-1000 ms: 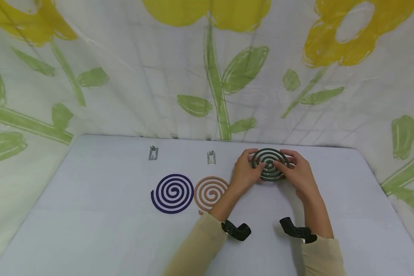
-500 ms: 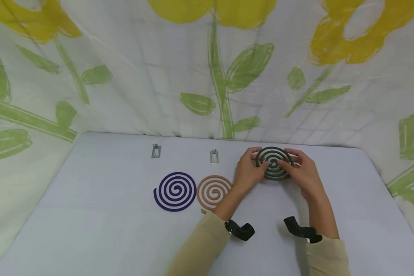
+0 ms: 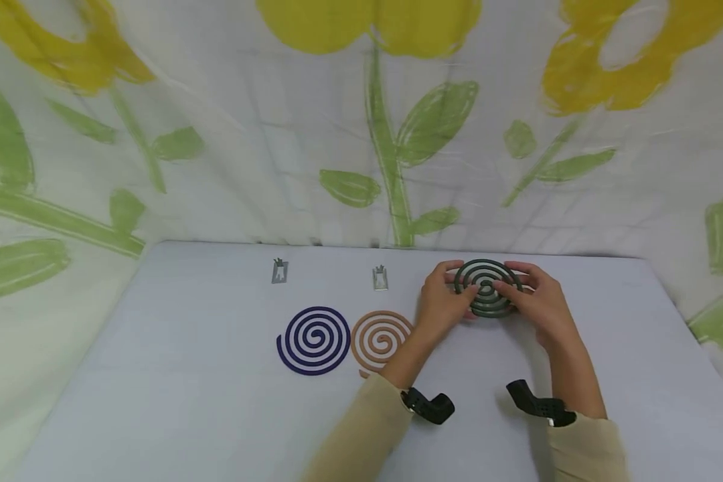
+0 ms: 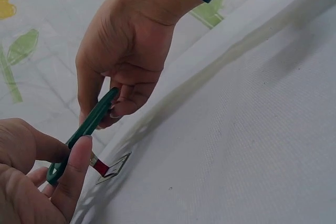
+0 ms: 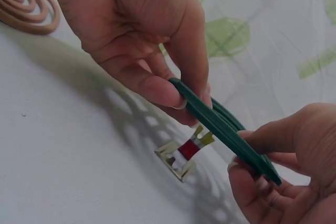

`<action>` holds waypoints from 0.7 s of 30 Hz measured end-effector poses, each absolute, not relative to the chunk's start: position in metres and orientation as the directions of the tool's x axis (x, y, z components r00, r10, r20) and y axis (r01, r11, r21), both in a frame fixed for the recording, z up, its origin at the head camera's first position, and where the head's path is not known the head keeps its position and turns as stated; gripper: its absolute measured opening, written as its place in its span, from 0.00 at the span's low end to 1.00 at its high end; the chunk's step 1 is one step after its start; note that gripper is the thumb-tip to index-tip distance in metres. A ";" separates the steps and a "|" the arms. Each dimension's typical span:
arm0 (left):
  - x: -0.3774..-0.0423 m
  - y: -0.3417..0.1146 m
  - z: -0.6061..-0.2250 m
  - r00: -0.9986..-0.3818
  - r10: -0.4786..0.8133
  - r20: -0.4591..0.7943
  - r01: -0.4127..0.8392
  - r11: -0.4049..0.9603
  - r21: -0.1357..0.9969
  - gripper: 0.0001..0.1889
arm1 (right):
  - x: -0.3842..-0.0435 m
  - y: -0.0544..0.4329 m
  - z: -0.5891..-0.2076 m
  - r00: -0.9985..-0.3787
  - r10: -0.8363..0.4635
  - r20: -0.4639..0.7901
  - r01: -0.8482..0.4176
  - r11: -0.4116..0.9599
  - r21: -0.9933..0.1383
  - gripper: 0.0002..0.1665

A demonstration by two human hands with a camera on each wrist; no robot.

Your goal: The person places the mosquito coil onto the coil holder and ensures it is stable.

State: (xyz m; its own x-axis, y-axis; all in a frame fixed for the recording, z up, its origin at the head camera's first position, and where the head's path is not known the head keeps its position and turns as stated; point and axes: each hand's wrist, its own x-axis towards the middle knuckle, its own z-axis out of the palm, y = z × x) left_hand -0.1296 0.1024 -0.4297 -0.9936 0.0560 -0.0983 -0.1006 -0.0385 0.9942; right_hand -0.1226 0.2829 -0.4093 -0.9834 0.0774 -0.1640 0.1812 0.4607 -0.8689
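Both hands hold a dark green mosquito coil (image 3: pixel 489 314) tilted above the white table, at the right in the head view. My left hand (image 3: pixel 442 301) pinches its left edge, thumb on top and fingers behind. The opposite edge is gripped by my right hand (image 3: pixel 539 304), its thumb reaching toward the centre. Under the coil (image 5: pixel 226 137), the right wrist view shows a small metal stand (image 5: pixel 188 150) with a red middle and upright tabs. It also appears in the left wrist view as a stand (image 4: pixel 102 167). Whether coil and stand touch, I cannot tell.
A blue coil (image 3: pixel 282 353) and an orange coil (image 3: pixel 354 338) lie flat side by side on the table (image 3: pixel 175 375); the left forearm partly covers the orange one. Behind them lie two metal stands, one left (image 3: pixel 280 272) and one right (image 3: pixel 380 278). A flowered curtain (image 3: pixel 247 167) hangs behind.
Both hands keep their grip on the green coil, which stays nearly in place over the table. The head view has shifted slightly, moving everything a little rightward in it.
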 end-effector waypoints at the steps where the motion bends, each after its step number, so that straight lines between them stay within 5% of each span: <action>1: -0.130 0.102 -0.430 -0.994 0.059 -0.097 -0.099 -0.037 0.994 0.28 | -0.122 0.282 -0.411 -0.983 0.081 -0.166 0.184 0.458 -0.869 0.40; 21: -0.129 0.097 -0.426 -0.990 0.095 -0.106 -0.110 -0.029 0.994 0.28 | -0.121 0.278 -0.410 -0.985 0.087 -0.151 0.174 0.439 -0.881 0.37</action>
State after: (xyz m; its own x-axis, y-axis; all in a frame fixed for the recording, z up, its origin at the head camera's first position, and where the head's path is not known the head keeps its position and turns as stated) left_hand -0.1293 0.0969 -0.4258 -0.9898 0.0948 -0.1065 -0.1097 -0.0289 0.9935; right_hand -0.1206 0.2778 -0.4101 -0.9846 0.0873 -0.1514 0.1744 0.4389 -0.8814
